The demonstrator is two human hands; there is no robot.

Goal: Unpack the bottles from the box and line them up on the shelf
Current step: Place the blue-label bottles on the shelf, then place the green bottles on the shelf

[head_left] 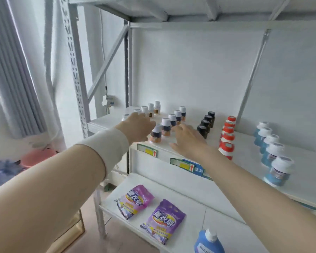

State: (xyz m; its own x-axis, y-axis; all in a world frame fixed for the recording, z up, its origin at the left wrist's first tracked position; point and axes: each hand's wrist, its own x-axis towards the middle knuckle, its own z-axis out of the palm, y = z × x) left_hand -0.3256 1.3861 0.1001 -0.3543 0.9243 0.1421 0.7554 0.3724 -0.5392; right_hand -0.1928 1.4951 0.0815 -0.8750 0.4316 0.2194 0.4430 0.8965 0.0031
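The front bottle (155, 134), stood near the shelf (248, 154) edge, is flanked at nine o'clock by the left hand (137, 126) (grip not discernible) and at three o'clock by the right hand (187, 138) (grip wide, empty), so the close-set row could be toppled by a nudge.

Large white characters 薰衣草 are printed on the farther purple bag (135, 199) and on the nearer purple bag (163, 220), with a small "Lavender" above them. A red upward arrow is shown on one price tag (147, 150) and on a second price tag (185, 164), both on the shelf (244, 145) edge. The labels on the bottles (166, 125) are too blurred to be read.
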